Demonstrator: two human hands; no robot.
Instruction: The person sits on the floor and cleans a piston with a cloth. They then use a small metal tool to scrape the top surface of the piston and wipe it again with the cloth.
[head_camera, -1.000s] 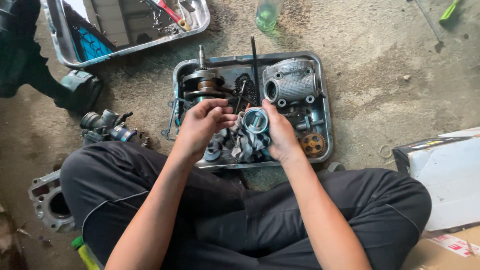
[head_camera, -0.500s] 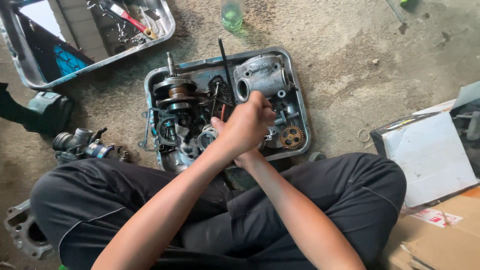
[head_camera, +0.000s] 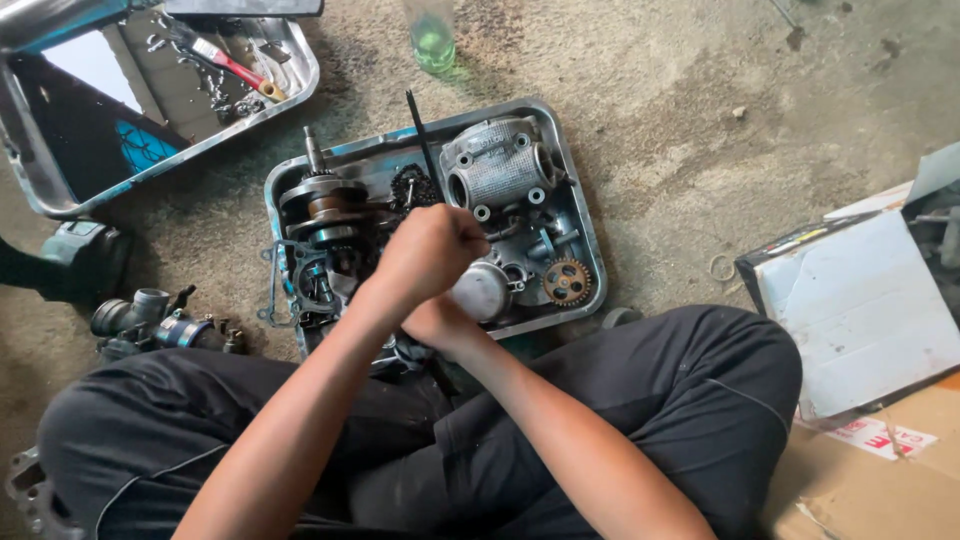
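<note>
Just hands (head_camera: 432, 262) inside tray rim (head_camera: 586, 228)

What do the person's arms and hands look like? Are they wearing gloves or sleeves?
No gloves: both the left hand and the right hand are bare. The forearms are bare too, with no sleeves in view, and no watch, bracelet or ring shows. The only clothing in sight is the dark trousers on the crossed legs.
</note>
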